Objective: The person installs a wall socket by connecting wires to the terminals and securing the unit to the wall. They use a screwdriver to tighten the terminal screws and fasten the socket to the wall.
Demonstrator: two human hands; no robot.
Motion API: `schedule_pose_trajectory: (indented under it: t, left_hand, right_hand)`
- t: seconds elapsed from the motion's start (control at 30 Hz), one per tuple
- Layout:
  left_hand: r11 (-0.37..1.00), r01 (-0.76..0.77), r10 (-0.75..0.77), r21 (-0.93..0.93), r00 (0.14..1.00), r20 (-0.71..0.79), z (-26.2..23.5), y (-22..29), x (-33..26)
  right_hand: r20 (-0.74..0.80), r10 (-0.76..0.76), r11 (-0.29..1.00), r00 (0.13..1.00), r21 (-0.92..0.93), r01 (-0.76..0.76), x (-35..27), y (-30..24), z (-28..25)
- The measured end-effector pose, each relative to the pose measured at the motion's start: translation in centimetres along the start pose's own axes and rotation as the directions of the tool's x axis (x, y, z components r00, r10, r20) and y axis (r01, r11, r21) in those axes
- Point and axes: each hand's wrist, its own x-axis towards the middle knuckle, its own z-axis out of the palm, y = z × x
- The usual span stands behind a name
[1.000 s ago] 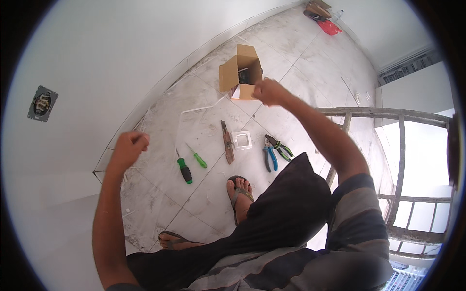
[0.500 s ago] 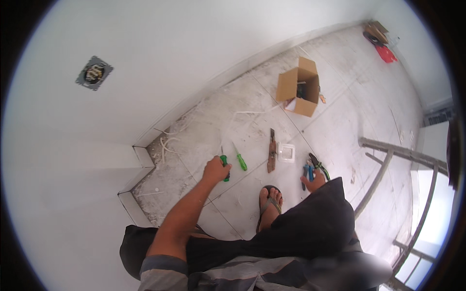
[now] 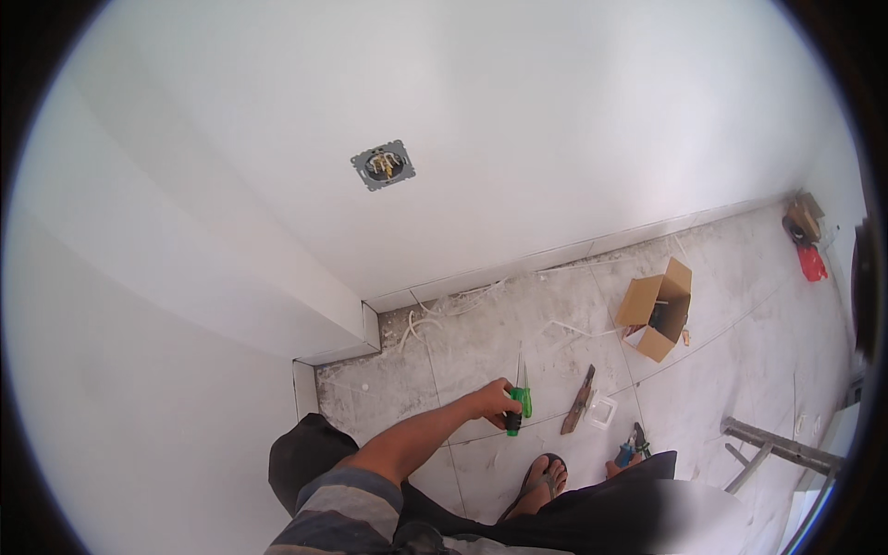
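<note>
My left hand [image 3: 498, 400] is closed around a screwdriver with a green and black handle [image 3: 514, 423], low over the floor. Just beyond its handle is a second, bright green screwdriver [image 3: 527, 400]. Beside my knee, which partly covers it, my right hand [image 3: 614, 468] has its fingers around blue-handled pliers [image 3: 626, 453]. Black and green pliers [image 3: 640, 440] lie against them. Between my hands are a brown, worn knife-like tool [image 3: 579, 400] and a white square cover frame [image 3: 602, 411]. On the wall ahead sits an uncovered socket insert [image 3: 385, 165] with a grey metal frame.
An open cardboard box [image 3: 655, 310] stands on the dusty tiled floor with things inside. White cable scraps [image 3: 418, 328] lie by the wall corner. A metal frame with rungs [image 3: 782, 444] is at the right. A red bag [image 3: 812, 264] lies in the far right corner.
The view has swung up and left, so the socket and floor things appear farther right. The left hand with its screwdriver now is right beside the bright green one.
</note>
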Motion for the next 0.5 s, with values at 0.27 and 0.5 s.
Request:
schedule_pose_trajectory:
  t: [0.27, 0.5]
  left_hand:
    - [0.977, -0.138, 0.185, -0.162, 0.925, 0.332, 0.1, 3.4, -3.7]
    - [0.932, -0.363, 0.362, -0.014, 0.925, 0.116, -6.1, 14.2, -15.3]
  right_hand:
    - [-0.039, -0.15, 0.97, 0.988, 0.189, 0.155, -1.4, -0.9, -2.4]
    - [-0.282, -0.511, 0.686, 0.812, 0.436, 0.583, 0.0, -9.7, -10.4]
